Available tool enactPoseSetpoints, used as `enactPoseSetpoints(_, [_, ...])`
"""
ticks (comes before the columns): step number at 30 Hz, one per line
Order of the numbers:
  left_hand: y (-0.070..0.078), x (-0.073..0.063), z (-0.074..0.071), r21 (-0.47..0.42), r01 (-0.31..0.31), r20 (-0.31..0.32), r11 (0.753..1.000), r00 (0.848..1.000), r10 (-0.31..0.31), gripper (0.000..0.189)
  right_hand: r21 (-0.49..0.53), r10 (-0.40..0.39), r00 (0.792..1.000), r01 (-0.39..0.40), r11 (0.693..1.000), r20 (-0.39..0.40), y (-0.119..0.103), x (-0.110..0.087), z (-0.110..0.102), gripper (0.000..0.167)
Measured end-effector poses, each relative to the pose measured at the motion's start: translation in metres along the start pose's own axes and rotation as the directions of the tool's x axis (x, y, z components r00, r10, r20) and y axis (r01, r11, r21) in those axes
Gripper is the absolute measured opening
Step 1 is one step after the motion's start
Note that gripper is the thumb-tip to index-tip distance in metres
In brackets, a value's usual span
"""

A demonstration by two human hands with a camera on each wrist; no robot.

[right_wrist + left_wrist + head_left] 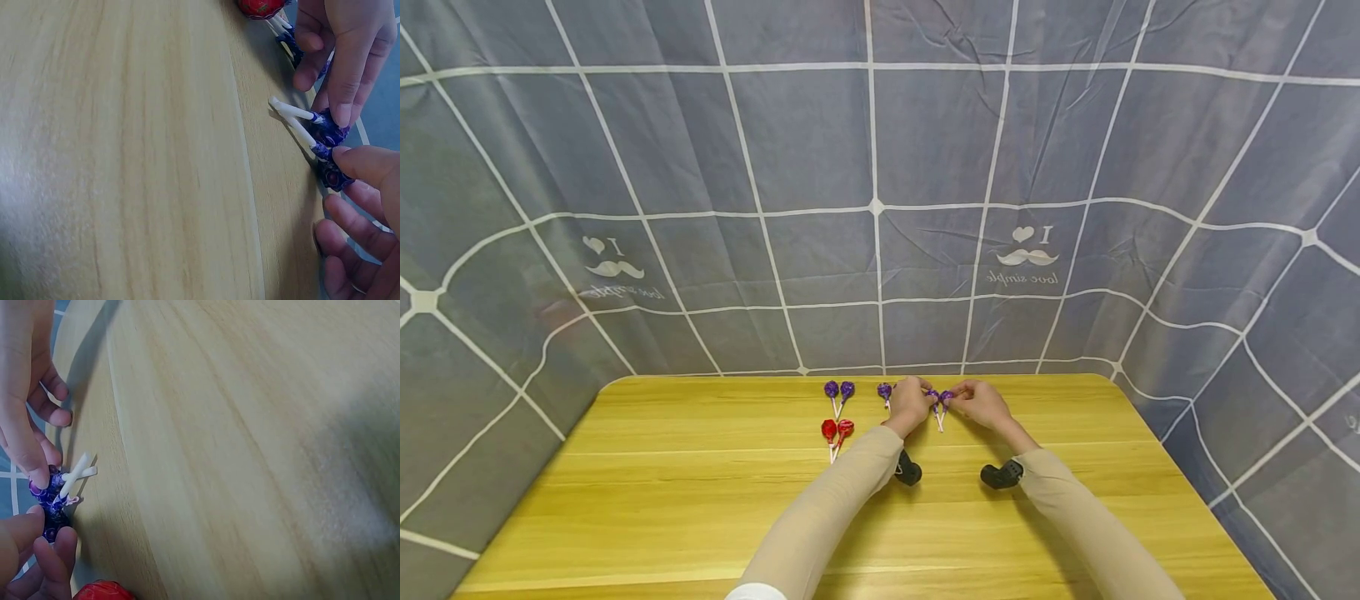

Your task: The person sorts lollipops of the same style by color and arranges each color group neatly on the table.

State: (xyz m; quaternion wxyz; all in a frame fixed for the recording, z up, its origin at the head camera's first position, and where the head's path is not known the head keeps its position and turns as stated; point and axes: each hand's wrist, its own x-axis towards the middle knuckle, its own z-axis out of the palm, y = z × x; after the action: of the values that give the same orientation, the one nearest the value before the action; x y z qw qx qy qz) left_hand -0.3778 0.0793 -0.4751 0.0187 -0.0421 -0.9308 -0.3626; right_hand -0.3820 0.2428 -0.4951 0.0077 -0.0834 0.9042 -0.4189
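Observation:
Two purple-wrapped lollipops stand side by side between my hands, their white sticks crossing toward the near side. With thumb and fingers my left hand (910, 404) pinches the head of the left lollipop (328, 130). My right hand (981, 406) pinches the head of the right lollipop (332, 174) in the same way. Both heads nearly meet, close over the table near its far edge. Just left of my left hand lies another purple lollipop (884, 390), partly covered by that hand.
Farther left on the wooden table (700, 500) lie a pair of purple lollipops (847, 389) and, nearer me, a pair of red lollipops (829, 429). A red wrapped head (105, 591) shows beside my left hand. A grey curtain (812, 292) hangs behind the table.

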Motion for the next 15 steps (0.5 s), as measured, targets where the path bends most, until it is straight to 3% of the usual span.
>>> enactPoseSetpoints(15, [0.0025, -0.0029, -0.0062, -0.011, 0.01, 0.017, 1.0, 1.0, -0.01, 0.027, -0.038, 0.081, 0.997, -0.081, 0.996, -0.005, -0.0024, 0.0023, 0.0033, 0.026])
